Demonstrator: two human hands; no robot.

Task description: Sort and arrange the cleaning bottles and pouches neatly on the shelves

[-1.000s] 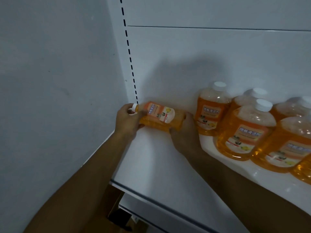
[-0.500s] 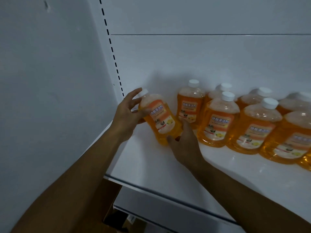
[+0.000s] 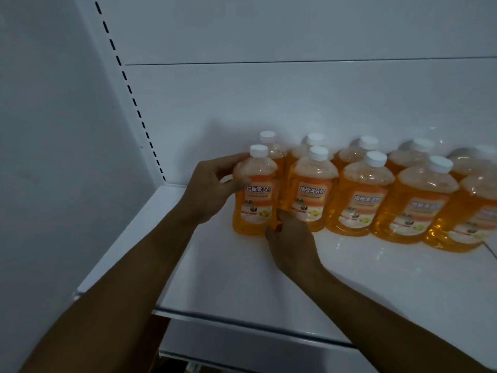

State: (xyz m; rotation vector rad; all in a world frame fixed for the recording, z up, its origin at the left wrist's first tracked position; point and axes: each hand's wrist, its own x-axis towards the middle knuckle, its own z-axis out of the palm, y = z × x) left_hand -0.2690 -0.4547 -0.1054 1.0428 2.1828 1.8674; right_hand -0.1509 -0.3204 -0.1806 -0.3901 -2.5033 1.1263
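The orange bottle (image 3: 255, 193), earlier tilted, now stands upright, cap up, mid-frame on the shelf (image 3: 228, 267); left hand (image 3: 212, 189) fingers curl around it, right hand (image 3: 291, 242) fingers pinch its base.

Rear-row bottles (image 3: 312, 146): only caps and shoulders show; the bodies are hidden behind the front row. Rightmost bottle (image 3: 481, 211): cut off by the frame edge, label blurred and unreadable. Right hand (image 3: 291, 244): fingertips hidden behind the leftmost bottle (image 3: 255, 195); grip cannot be confirmed. Lower shelf (image 3: 242, 354): contents too dark to identify.
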